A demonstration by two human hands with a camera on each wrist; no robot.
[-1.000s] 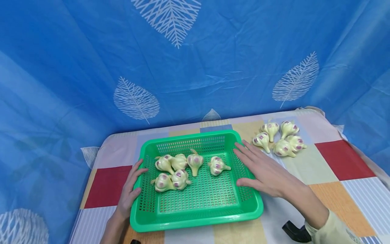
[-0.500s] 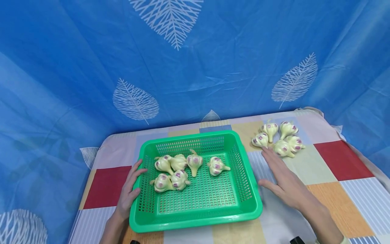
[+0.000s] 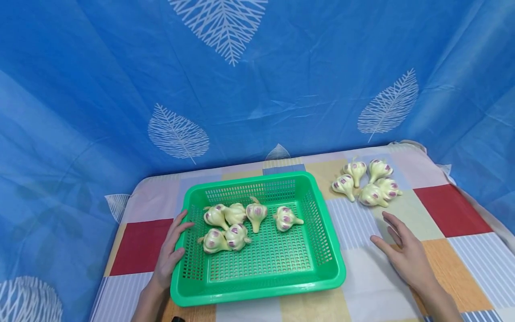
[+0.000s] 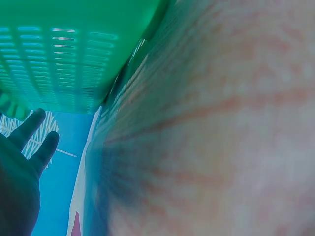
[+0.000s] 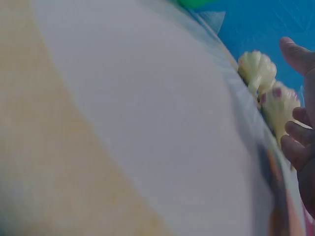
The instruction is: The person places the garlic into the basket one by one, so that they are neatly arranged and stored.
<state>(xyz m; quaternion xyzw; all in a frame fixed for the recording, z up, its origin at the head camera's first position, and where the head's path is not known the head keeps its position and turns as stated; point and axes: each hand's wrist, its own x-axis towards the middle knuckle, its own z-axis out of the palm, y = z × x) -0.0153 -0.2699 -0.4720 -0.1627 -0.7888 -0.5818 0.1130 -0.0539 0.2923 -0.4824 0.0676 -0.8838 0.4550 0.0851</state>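
A green plastic basket (image 3: 257, 288) with slotted sides stands on the table. Several garlic bulbs lie inside it: most are grouped toward the left, and one garlic bulb (image 3: 285, 218) sits apart at the right. My left hand (image 3: 166, 259) rests at the basket's left rim, fingers extended along it; the left wrist view has the hand beside the slotted wall. Over the table to the right of the basket, my right hand (image 3: 408, 257) holds nothing, its fingers loosely bent. Beyond it lies a cluster of garlic bulbs, the nearest being a purple-streaked garlic bulb (image 3: 372, 195).
A patchwork-patterned tablecloth (image 3: 382, 286) covers the table. Behind it hangs a blue curtain (image 3: 257, 112) with white leaf prints, close to the table's back edge. A small black object (image 3: 178, 319) shows at the bottom edge, below the basket.
My right hand has left the basket's right side and moved right and toward me, away from the basket. The left hand, basket and garlic bulbs have stayed in place.
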